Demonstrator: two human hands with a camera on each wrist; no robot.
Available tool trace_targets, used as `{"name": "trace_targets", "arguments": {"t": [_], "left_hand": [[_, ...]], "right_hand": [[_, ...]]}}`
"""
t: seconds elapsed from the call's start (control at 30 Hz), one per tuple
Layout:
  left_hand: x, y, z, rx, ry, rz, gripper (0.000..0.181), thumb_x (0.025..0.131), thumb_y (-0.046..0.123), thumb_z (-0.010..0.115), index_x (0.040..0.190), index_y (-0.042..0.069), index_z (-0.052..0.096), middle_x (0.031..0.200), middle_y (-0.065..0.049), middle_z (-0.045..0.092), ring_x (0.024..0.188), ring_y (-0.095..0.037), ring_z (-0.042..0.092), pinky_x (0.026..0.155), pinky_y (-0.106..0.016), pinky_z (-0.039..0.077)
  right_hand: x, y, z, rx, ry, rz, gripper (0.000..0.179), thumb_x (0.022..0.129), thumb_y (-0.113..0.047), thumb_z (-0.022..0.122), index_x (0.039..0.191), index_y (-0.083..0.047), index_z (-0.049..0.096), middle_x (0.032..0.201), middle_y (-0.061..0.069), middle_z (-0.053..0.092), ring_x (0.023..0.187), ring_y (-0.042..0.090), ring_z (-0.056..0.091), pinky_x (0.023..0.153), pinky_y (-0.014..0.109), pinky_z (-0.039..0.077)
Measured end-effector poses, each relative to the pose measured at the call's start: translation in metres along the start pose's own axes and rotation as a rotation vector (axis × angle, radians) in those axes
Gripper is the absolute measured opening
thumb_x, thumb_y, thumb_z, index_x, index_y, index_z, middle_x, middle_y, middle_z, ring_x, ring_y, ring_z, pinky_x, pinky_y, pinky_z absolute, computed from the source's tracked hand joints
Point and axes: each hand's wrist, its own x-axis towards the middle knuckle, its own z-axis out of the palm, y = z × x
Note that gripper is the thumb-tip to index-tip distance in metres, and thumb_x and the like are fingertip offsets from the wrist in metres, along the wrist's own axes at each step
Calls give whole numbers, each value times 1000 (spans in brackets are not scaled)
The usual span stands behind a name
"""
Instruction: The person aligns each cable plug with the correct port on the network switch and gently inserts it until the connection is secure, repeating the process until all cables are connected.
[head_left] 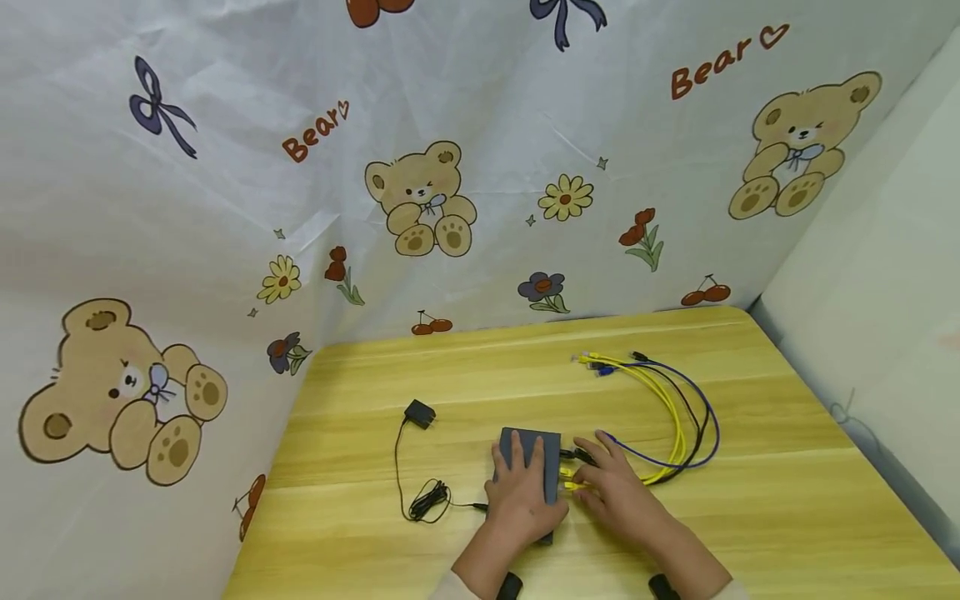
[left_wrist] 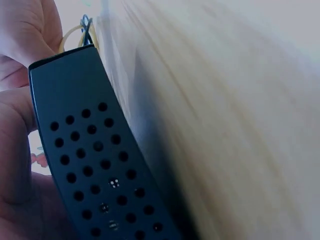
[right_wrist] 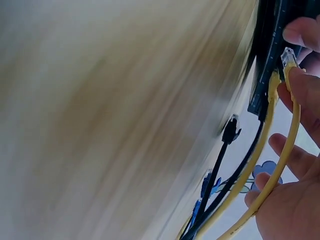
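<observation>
my right grip [head_left: 617, 493] pinches a yellow ethernet plug [right_wrist: 289, 64] just outside the network switch [left_wrist: 67, 82] on the worktop [head_left: 345, 542]; my left grip [head_left: 519, 498] rests straight-fingered atop. crowding by the neighbouring yellow plug [right_wrist: 273, 86] could jam mine askew.

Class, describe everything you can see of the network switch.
The network switch is a flat, dark, hard-looking rectangular box lying on the wood-patterned tabletop. Round vent holes run in rows along one side. The left hand rests spread on its top. A yellow cable and a black cable appear plugged into its port side, where the right hand holds a second yellow cable. A thin power cord reaches its opposite side.
</observation>
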Motion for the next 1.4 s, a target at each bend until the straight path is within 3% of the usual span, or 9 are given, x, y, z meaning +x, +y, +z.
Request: {"name": "trace_targets", "arguments": {"t": [0.23,0.57,0.77,1.07,1.4], "left_hand": [[0,2,-2,-36,-13,-2,94,82,56,70,160,26,25,166,-17,9,148,-54,6,90,-75,39],[1,2,-5,-52,13,-9,96,81,59,70,160,27,26,166,-15,13,147,-53,12,91,-74,39],[1,1,-7,-79,18,-31,96,81,60,71,159,26,27,166,-14,15,147,-53,13,92,-72,40],[0,1,-11,-112,66,-17,94,80,56,73,158,24,31,165,-15,19,142,-56,24,89,-71,42],[3,0,-9,-100,51,-37,95,80,62,71,158,27,31,165,-14,18,141,-55,26,89,-69,43]], "right_hand": [[1,-1,0,27,-29,45,15,80,-13,84,87,-20,73,143,18,54,140,52,32,106,66,35],[2,-4,0,8,-32,47,16,82,-9,82,85,-17,68,140,19,56,137,51,39,107,62,37],[2,-4,1,7,-23,31,16,83,-9,81,84,-16,66,139,21,56,136,51,40,106,62,38],[2,-5,0,-5,-13,3,17,81,-11,83,86,-18,68,144,20,52,138,50,38,105,60,41],[4,-6,3,-21,12,-26,18,80,-10,83,86,-18,69,146,20,50,136,52,40,103,62,41]]}}
